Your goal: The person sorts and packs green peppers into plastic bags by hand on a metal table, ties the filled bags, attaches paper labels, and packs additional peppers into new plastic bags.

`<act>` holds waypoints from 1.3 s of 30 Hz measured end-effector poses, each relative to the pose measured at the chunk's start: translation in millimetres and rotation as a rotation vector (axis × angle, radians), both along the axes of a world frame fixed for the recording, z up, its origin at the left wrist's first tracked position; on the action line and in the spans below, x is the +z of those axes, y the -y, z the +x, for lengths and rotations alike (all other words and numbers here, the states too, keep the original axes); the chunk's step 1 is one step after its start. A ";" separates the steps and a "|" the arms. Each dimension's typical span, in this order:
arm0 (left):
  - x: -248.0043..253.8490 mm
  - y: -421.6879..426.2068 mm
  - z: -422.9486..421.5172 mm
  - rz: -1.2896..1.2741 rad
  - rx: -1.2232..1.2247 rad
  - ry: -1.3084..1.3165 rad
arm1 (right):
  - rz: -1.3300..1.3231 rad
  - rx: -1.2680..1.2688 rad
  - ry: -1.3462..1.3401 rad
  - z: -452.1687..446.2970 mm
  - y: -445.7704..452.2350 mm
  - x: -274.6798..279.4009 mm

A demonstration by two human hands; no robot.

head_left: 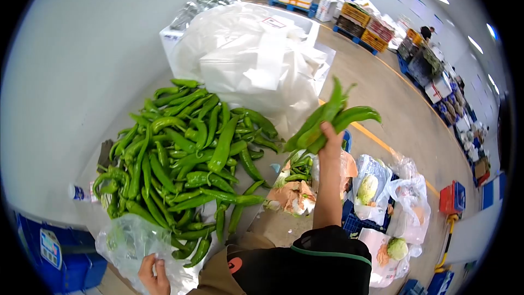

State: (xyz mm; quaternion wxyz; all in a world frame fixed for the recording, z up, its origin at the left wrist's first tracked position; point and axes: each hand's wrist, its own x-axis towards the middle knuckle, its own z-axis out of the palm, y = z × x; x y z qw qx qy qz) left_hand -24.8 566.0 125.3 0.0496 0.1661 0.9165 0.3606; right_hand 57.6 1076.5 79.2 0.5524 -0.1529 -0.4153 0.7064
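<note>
Several long green peppers (322, 120) are bunched in my right hand (329, 141), raised to the right of the table. My left hand (154, 276), low in the view, pinches the edge of a clear plastic bag (134, 240). That bag lies crumpled against the near side of a large heap of green peppers (180, 155) spread over the table. Below my raised hand, more green peppers and brownish scraps (295, 195) sit in an open container, partly hidden by my forearm.
Behind the heap stands a white box draped with a big white plastic bag (245, 54). A bottle (79, 192) lies at the table's left edge. Bagged cabbages (367, 188) rest on blue crates at right. Blue bins (65, 257) stand lower left. Farther off are stacked crates (360, 24) and a person (427, 33).
</note>
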 end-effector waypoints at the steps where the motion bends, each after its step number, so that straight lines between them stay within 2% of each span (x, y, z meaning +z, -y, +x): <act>1: -0.7 4.8 -1.7 -0.042 0.042 0.022 | 0.009 -0.063 -0.031 10.0 -21.8 1.1; 4: -4.6 18.4 -11.0 -0.013 0.101 0.058 | -0.026 -0.267 0.000 28.6 -101.0 -8.5; 5: 11.4 10.9 -10.9 -0.085 0.138 0.078 | -0.050 -0.334 0.032 31.1 -128.6 -16.2; 7: 46.8 -9.0 -5.6 -0.227 0.227 0.117 | -0.195 -0.325 0.088 23.5 -188.3 -42.9; 10: 10.9 21.4 -16.0 -0.055 0.330 0.029 | -0.385 -0.189 0.187 1.1 -245.6 -58.9; 12: -0.3 13.0 -22.9 0.037 0.296 -0.620 | -0.512 0.056 0.245 -25.4 -283.9 -96.2; 13: 2.7 14.1 -22.9 -0.060 0.290 -0.724 | -0.467 0.257 0.307 -35.6 -308.4 -119.4; 14: 9.8 15.4 -18.9 -0.165 0.271 -0.817 | -0.566 0.213 0.476 -50.7 -304.7 -115.4; 15: 20.7 16.6 -7.6 -0.230 0.381 -0.707 | -0.626 0.343 0.578 -66.7 -338.6 -148.0; 16: 32.3 15.3 1.9 -0.278 0.488 -0.601 | -0.630 0.254 0.801 -82.3 -329.3 -144.5; 17: 40.1 12.6 8.7 -0.316 0.592 -0.498 | -0.575 0.310 0.743 -96.7 -355.7 -182.0; 20: 51.6 14.4 26.6 0.111 0.880 -0.278 | -0.471 0.324 0.886 -123.1 -341.7 -189.7; 21: 51.4 20.7 32.9 0.258 0.900 -0.302 | -0.441 0.335 0.924 -127.4 -336.8 -190.1; 23: 45.7 37.7 36.4 0.560 0.897 -0.368 | -0.395 0.335 0.974 -128.5 -329.7 -189.8; 26: 50.4 37.2 44.2 0.917 0.917 -0.297 | -0.332 0.325 1.024 -125.7 -328.5 -183.2; 29: 56.6 53.5 57.4 1.029 0.762 -0.146 | -0.270 0.307 1.064 -121.2 -325.5 -179.4; 33: 51.0 63.5 63.5 1.236 0.655 -0.133 | -0.207 0.262 1.090 -107.6 -321.5 -173.0; 37: 46.1 68.8 61.6 1.265 0.564 -0.042 | -0.127 0.196 1.114 -92.0 -322.8 -169.2; 39: 63.9 50.4 56.2 1.189 0.686 0.004 | -0.074 0.148 1.138 -79.9 -326.8 -169.2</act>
